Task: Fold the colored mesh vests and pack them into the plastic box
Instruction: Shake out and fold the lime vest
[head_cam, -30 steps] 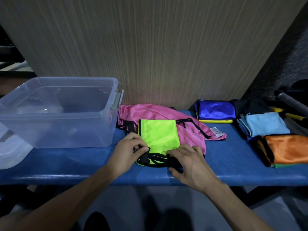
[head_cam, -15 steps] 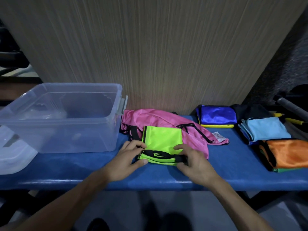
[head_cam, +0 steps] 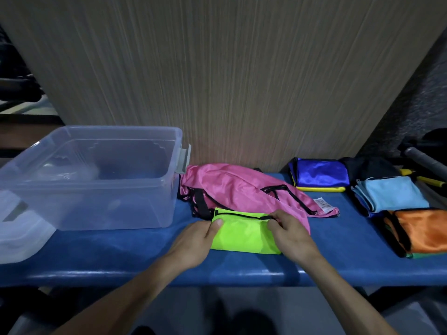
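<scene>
Head view looks down at two bare arms reaching over a blue surface [head_cam: 108,250]. Nearest to the person lies a green vest [head_cam: 244,235], folded into a small flat packet with a black trim along its far edge. The left hand [head_cam: 193,243] holds the packet's left end, with the thumb on top of the cloth and the other fingers hidden under it. The right hand [head_cam: 290,235] holds the right end, and its finger and thumb pinch the black trim at the far corner.

Just behind the green vest, and partly under it, lies a pink vest [head_cam: 242,187]. It is loose and not folded, with black straps and a white label [head_cam: 323,205] at its right end.

To the left stands the plastic box [head_cam: 96,209]. It is see-through and open at the top, with a grey latch on its right side, and no vest is in it. A clear lid [head_cam: 19,235] lies beside the box at the left edge.

Over on the right sit small folded piles: an orange vest [head_cam: 420,230] closest, then a light blue vest [head_cam: 391,193], then a dark blue vest [head_cam: 321,172] on top of a yellow one, and something black [head_cam: 370,165] next to it.

Behind all of this stands a wooden wall [head_cam: 217,81].
</scene>
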Demonstrator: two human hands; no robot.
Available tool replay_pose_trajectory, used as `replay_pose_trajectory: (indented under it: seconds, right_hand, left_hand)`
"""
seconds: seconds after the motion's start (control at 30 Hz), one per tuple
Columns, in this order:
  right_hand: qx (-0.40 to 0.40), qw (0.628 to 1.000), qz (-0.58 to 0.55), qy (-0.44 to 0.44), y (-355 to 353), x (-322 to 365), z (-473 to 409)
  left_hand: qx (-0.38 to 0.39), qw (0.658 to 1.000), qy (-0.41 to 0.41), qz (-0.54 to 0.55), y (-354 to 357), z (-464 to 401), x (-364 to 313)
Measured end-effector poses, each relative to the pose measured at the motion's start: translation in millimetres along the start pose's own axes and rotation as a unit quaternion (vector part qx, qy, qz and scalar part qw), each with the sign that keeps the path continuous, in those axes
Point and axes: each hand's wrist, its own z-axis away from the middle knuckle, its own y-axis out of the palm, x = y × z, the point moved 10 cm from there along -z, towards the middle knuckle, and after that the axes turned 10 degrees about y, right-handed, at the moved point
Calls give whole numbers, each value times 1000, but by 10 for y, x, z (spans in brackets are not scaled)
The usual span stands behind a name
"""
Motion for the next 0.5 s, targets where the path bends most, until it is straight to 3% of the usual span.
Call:
replay_pose_trajectory:
  seconds: [0.27,0.5]
  right_hand:
    - [-112,975,183,-52,23,82,-126]
    - [-169,932,293,-127,25,205,-97]
  left_hand:
    - [54,994,-46,-78,22,-189,56]
    - [25,983,-56,-174,-72,-215,-12]
